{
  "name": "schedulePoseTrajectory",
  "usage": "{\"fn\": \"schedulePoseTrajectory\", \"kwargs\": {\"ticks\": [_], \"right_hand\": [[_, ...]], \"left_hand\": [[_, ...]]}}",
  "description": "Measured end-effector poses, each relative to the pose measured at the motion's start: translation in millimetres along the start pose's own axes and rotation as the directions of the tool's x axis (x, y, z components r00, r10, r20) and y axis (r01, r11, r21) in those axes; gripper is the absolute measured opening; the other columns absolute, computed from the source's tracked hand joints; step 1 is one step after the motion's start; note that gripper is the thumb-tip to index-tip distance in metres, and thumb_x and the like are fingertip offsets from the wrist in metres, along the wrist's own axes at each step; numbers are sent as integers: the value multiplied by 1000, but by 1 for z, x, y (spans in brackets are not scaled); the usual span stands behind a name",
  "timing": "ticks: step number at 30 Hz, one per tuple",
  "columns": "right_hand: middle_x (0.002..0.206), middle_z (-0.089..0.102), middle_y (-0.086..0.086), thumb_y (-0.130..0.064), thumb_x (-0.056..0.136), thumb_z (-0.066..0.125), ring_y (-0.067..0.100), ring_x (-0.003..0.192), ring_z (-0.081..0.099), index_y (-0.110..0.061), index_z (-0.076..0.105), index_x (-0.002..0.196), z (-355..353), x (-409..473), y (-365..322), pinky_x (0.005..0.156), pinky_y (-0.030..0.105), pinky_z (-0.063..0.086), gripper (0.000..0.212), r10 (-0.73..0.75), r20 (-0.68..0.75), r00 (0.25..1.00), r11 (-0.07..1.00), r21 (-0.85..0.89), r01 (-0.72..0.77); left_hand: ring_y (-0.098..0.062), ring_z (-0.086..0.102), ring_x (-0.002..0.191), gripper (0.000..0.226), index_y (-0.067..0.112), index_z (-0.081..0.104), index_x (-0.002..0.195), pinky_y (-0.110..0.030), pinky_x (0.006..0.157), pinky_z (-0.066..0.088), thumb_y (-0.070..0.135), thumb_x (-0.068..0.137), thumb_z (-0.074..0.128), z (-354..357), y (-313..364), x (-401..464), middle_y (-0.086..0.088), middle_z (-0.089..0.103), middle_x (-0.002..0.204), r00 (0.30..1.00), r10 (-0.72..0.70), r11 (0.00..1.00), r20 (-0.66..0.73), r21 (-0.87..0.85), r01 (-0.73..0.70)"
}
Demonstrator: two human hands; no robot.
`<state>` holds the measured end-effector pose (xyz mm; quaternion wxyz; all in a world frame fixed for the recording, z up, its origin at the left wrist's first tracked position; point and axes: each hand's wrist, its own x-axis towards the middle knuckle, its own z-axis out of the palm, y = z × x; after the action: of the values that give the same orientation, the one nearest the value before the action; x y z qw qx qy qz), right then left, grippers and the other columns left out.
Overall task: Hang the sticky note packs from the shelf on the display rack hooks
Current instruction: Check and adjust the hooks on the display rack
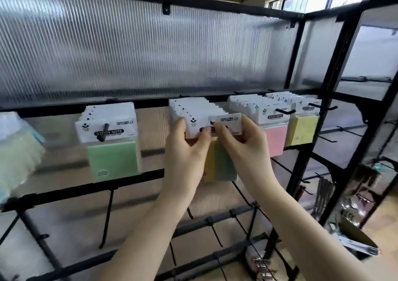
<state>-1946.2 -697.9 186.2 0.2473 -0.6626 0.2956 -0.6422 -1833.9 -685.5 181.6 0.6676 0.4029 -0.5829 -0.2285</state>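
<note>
Head view looks at a black metal display rack (pixel 120 180) backed by ribbed translucent panels. At the centre, both hands meet on one row of hanging packs. The left hand (pixel 185 151) has its grip pinched on the white header card of the front sticky note pack with yellow and green pads (pixel 219 162), thumb and fingers closed on the card near its lower edge. The right hand (pixel 239 145) has its grip pinched on the same card just beside the left one, at about 3 o'clock from it; its fingertips cover the black label. Whether the pack's hole is already on the hook cannot be told, since the fingers hide it. Behind this pack, a row of further white header cards (pixel 193 108) runs back toward 12 o'clock. At 9 o'clock hangs a green sticky note pack (pixel 114 162) on a black hook (pixel 103 132). At 3 o'clock hang a pink sticky note pack (pixel 275 141) and, beyond it, a yellow sticky note pack (pixel 301 130). At the far 9 o'clock edge, blurred pale green packs (pixel 17 151) hang.
</note>
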Motion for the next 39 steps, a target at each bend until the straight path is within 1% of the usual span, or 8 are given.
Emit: {"fn": "schedulePoseTrajectory", "kwargs": {"ticks": [9, 12, 17, 22, 27, 31, 35, 39], "right_hand": [[68, 65, -14, -13, 90, 64, -4, 64, 60, -11, 62, 81, -18, 18, 15, 59, 11, 45, 10, 41, 82, 996, 998, 41, -44], [69, 66, -12, -14, 90, 64, -2, 66, 61, -11, 62, 80, -20, 22, 17, 60, 13, 46, 11, 27, 118, 993, 997, 72, -36], [73, 66, -11, -17, 90, 66, 0, 69, 62, -11, 64, 83, -18, 27, 16, 61, 14, 46, 10, 8, 154, 988, 996, 81, -21], [75, 66, -9, -18, 92, 63, -1, 72, 62, -11, 65, 84, -18, 34, 22, 63, 13, 46, 11, 30, 168, 985, 999, 7, -32], [97, 59, -6, -6, 89, 61, 5, 93, 52, -14, 60, 98, -12, 30, 33, 78, 11, 40, 12, -103, 119, 988, 955, -266, 132], [114, 52, 5, -3, 83, 65, 17, 107, 41, -7, 55, 118, -13, 23, 44, 89, 16, 31, 37, -246, 136, 960, 864, -418, 281], [129, 50, 16, -7, 90, 61, 31, 118, 44, -1, 51, 128, -12, 22, 51, 101, 37, 38, 40, -270, 239, 933, 788, -502, 357], [128, 51, 16, -10, 93, 58, 33, 117, 47, 0, 50, 129, -12, 29, 51, 100, 40, 40, 38, -205, 306, 930, 774, -531, 345]], "left_hand": [[-11, 63, 76, 7, 20, 60, 85, -20, 64, 48, 24, 90, 63, 21, -3, 4, -2, 67, 81, 989, 81, 991, -121, 113, -68], [2, 56, 69, 16, 31, 54, 82, -7, 61, 41, 20, 89, 64, 23, -1, 3, 9, 60, 74, 978, 124, 980, -166, 173, -95], [0, 43, 54, 11, 26, 55, 84, -7, 53, 33, 19, 91, 61, 22, -2, 5, 14, 43, 57, 968, 138, 971, -211, 223, -90], [4, 52, 69, 7, 17, 59, 89, -5, 64, 38, 13, 89, 64, 25, -4, 9, 14, 54, 73, 944, 205, 935, -259, 338, -110], [-10, 53, 95, 27, 7, 59, 105, -11, 84, 41, -1, 80, 68, 32, -15, 7, 3, 57, 102, 872, 355, 852, -338, 500, -153], [-26, 54, 103, 45, 4, 55, 117, -43, 85, 52, -5, 76, 71, 31, -29, 4, 4, 45, 110, 826, 453, 792, -335, 578, -200], [-18, 56, 108, 45, 12, 52, 123, -45, 84, 54, 8, 82, 71, 26, -39, 5, 9, 47, 113, 853, 394, 833, -341, 524, -175], [-11, 53, 109, 43, 16, 53, 123, -45, 85, 54, 15, 83, 70, 23, -40, 13, 23, 45, 110, 884, 331, 852, -330, 507, -130]]}}
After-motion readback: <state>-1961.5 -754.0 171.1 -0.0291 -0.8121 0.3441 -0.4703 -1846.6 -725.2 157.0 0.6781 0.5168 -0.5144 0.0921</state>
